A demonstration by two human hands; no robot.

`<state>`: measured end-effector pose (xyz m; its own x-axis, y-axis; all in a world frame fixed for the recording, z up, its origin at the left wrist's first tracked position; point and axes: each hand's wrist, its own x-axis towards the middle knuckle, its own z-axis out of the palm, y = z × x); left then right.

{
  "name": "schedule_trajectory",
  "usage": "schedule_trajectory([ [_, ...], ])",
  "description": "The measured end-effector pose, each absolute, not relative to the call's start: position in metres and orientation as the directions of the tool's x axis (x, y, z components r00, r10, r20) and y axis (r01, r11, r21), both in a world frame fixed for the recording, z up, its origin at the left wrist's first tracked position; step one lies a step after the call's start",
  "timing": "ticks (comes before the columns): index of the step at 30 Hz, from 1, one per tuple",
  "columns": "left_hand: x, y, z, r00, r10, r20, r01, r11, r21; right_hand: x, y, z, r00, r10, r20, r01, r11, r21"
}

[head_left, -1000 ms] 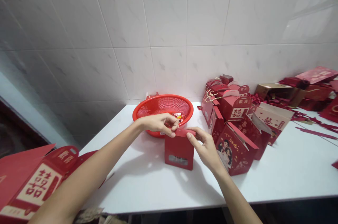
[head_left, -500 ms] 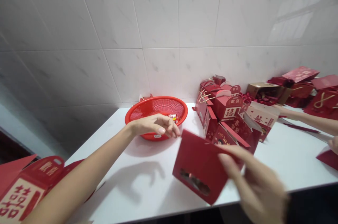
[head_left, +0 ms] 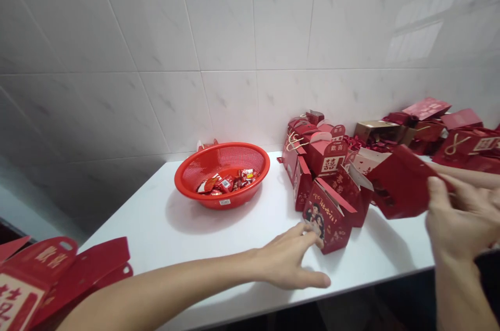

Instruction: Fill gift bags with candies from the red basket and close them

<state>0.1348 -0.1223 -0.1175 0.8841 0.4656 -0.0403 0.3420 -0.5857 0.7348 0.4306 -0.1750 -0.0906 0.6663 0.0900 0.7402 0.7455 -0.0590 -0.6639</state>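
My left hand reaches over the white table with thumb and fingers apart and holds nothing. Its fingertips are at the lower left of a red gift box with a printed couple; whether they touch is unclear. My right hand, at the far right, grips the edge of a dark red box between thumb and fingers, raised above the table. The red mesh basket at centre holds several wrapped candies.
Several red boxes with handles stand in a group right of the basket. More boxes and bags lie at the back right, near another person's forearm. Further red boxes are at the lower left. A tiled wall rises behind the table.
My left hand has moved right and down, from beside the basket to the printed box. My right hand has carried the dark red box to the right and up. The view has shifted slightly.
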Motion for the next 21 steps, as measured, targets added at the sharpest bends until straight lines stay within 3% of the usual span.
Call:
schedule_trajectory([
  [5, 0.181, -0.116, -0.127, 0.777, 0.623, -0.091, 0.491, -0.509, 0.707, 0.414, -0.144, -0.11, 0.762, 0.236, 0.603, 0.616, 0.024, -0.787],
  [9, 0.208, -0.109, -0.133, 0.716, 0.694, -0.078, 0.508, -0.441, 0.74, 0.415, -0.136, -0.126, 0.794, 0.393, 0.465, 0.477, 0.073, -0.876],
  [12, 0.222, -0.109, -0.137, 0.694, 0.717, -0.065, 0.499, -0.414, 0.761, 0.425, -0.134, -0.136, 0.775, 0.445, 0.449, 0.437, 0.136, -0.889],
  [21, 0.248, -0.106, -0.158, 0.66, 0.751, 0.024, 0.422, -0.397, 0.815, 0.443, -0.125, -0.136, 0.797, 0.418, 0.437, 0.376, 0.224, -0.899],
])
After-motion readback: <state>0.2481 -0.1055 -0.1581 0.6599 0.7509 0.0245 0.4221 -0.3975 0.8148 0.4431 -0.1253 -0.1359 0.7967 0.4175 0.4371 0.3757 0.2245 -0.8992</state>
